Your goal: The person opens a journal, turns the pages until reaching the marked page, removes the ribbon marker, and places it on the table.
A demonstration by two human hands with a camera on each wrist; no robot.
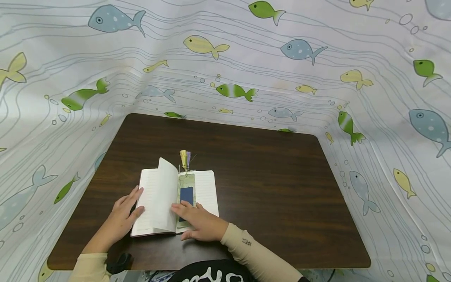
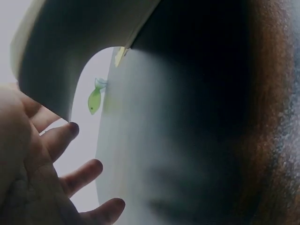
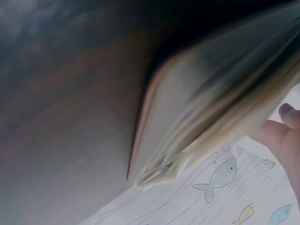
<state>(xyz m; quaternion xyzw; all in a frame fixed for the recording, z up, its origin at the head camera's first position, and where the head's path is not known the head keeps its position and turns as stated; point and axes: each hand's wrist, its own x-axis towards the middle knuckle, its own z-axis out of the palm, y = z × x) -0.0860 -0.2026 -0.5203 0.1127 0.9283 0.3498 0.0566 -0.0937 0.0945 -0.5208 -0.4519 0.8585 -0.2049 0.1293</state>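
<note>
An open notebook (image 1: 149, 203) with lined pages lies on the table, one page (image 1: 165, 196) standing up curved near its middle. A pale green bookmark (image 1: 186, 181) with a blue rectangle lies in the gutter on the right-hand side. Its yellow and purple tassel (image 1: 184, 158) sticks out past the top edge. My left hand (image 1: 121, 217) rests at the notebook's left edge, fingers extended. Over the bookmark's lower part reaches my right hand (image 1: 202, 223), its fingers outstretched towards the raised page. Close up in the right wrist view are the notebook's page edges (image 3: 187, 112).
The dark wooden table (image 1: 275, 196) extends to the right of and behind the notebook. A white curtain (image 1: 246, 58) printed with fish surrounds the table's back and sides. A black object (image 1: 119, 263) sits by the left wrist at the front edge.
</note>
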